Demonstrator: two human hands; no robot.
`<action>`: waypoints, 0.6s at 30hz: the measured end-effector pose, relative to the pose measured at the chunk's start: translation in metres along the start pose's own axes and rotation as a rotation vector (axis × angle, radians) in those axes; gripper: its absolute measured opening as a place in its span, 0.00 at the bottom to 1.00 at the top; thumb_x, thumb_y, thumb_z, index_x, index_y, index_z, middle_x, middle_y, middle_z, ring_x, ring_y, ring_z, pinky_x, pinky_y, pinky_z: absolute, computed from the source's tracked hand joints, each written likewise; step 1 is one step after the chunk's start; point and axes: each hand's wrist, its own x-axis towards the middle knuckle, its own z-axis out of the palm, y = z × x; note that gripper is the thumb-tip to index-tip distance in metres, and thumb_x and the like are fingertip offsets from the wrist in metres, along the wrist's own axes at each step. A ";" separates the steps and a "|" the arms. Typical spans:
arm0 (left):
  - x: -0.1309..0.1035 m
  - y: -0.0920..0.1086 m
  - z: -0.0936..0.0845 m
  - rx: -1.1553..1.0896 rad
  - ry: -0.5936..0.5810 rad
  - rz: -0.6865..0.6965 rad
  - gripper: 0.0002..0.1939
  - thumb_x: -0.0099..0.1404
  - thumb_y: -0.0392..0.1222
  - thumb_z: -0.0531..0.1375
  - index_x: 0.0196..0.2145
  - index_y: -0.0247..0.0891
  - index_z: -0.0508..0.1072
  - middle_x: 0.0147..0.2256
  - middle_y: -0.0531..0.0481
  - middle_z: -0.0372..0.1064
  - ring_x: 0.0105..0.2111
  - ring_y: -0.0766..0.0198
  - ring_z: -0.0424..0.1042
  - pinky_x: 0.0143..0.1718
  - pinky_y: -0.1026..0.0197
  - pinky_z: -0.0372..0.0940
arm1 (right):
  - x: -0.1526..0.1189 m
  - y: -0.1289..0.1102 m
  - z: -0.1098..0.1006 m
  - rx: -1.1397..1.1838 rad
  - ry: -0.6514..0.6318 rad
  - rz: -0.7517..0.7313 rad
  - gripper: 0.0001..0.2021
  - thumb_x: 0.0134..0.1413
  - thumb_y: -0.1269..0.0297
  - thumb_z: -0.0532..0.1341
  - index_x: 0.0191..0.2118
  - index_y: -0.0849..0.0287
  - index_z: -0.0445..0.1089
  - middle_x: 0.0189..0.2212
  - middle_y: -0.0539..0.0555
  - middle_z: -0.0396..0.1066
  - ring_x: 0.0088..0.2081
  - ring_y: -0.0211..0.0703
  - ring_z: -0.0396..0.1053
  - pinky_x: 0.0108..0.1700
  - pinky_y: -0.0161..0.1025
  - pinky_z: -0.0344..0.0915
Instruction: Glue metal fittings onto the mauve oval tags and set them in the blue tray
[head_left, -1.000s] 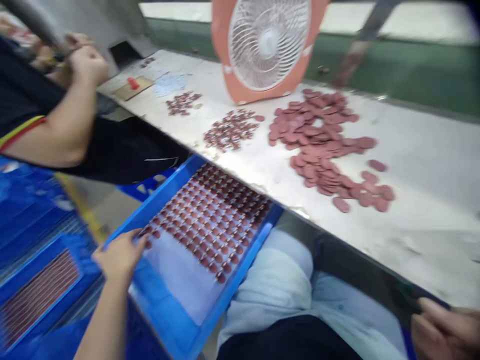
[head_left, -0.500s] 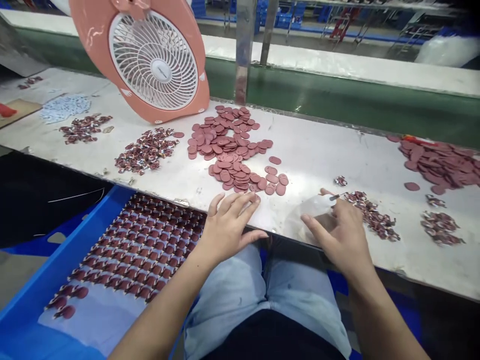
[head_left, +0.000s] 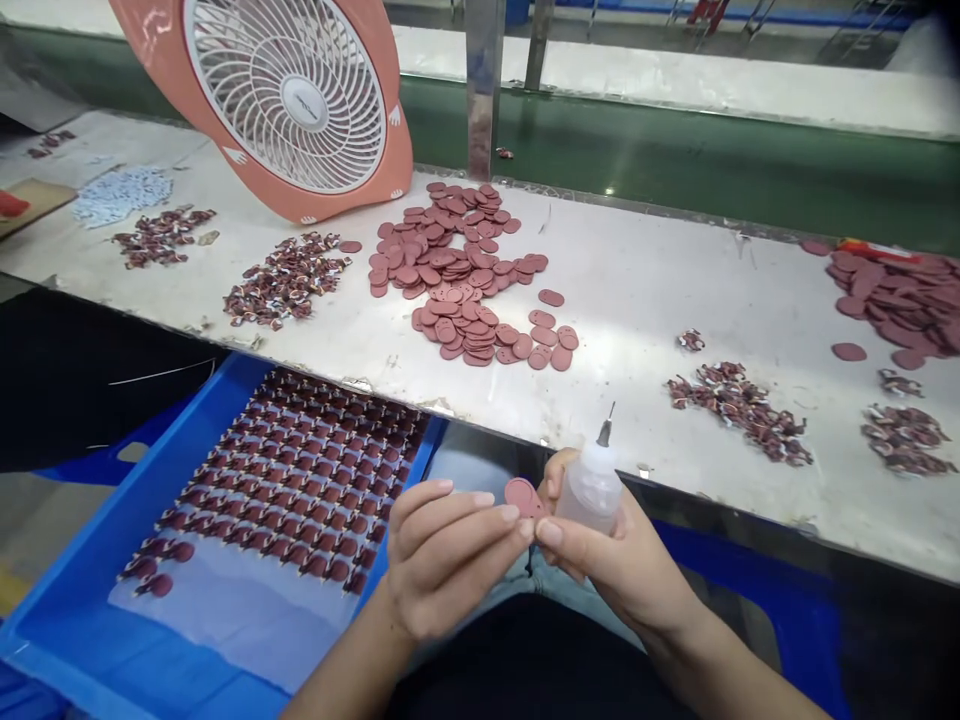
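Close in front of my body, my left hand [head_left: 450, 555] pinches a dark red oval disc [head_left: 520, 493] at its fingertips. A translucent squeeze bottle [head_left: 589, 492] with a thin needle tip stands nearly upright in my right hand [head_left: 637, 575], the needle pointing up and away. The right thumb tip meets the left fingertips at the disc's lower edge; whether it also grips the disc I cannot tell. Many similar discs [head_left: 469, 325] lie heaped on the table beyond the left hand. Past the bottle, to the right, is a pile of small brown figure-like pieces [head_left: 742, 410].
An orange-framed fan [head_left: 307, 105] stands on the white table [head_left: 630, 290]. Below its front edge, at left, a blue tray [head_left: 225, 660] holds rows of assembled brown pieces. More discs [head_left: 892, 305] and small pieces [head_left: 907, 440] lie at right. A metal post [head_left: 484, 90] rises behind.
Both hands have come together off the table edge. The left now holds a disc. The right has lifted the bottle from lying low over the table and turned it upright.
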 end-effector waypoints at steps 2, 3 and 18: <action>-0.003 0.007 -0.001 -0.078 0.029 -0.109 0.14 0.58 0.27 0.68 0.41 0.40 0.79 0.39 0.51 0.74 0.40 0.64 0.72 0.50 0.56 0.70 | 0.000 0.003 0.004 0.111 -0.033 0.042 0.21 0.49 0.54 0.71 0.36 0.54 0.58 0.23 0.44 0.62 0.20 0.31 0.57 0.19 0.30 0.52; -0.004 0.011 0.000 -0.132 0.058 -0.188 0.14 0.58 0.26 0.68 0.41 0.40 0.79 0.39 0.51 0.73 0.40 0.64 0.73 0.48 0.57 0.72 | 0.001 0.005 0.005 0.157 -0.050 0.057 0.22 0.48 0.54 0.72 0.36 0.54 0.57 0.23 0.44 0.62 0.19 0.31 0.57 0.19 0.29 0.51; -0.022 0.027 0.000 -0.983 0.005 -1.018 0.21 0.63 0.59 0.62 0.49 0.47 0.79 0.48 0.44 0.70 0.51 0.55 0.69 0.53 0.54 0.66 | -0.004 0.010 0.013 0.225 -0.220 0.112 0.16 0.54 0.61 0.70 0.36 0.54 0.60 0.26 0.49 0.71 0.25 0.35 0.67 0.23 0.29 0.58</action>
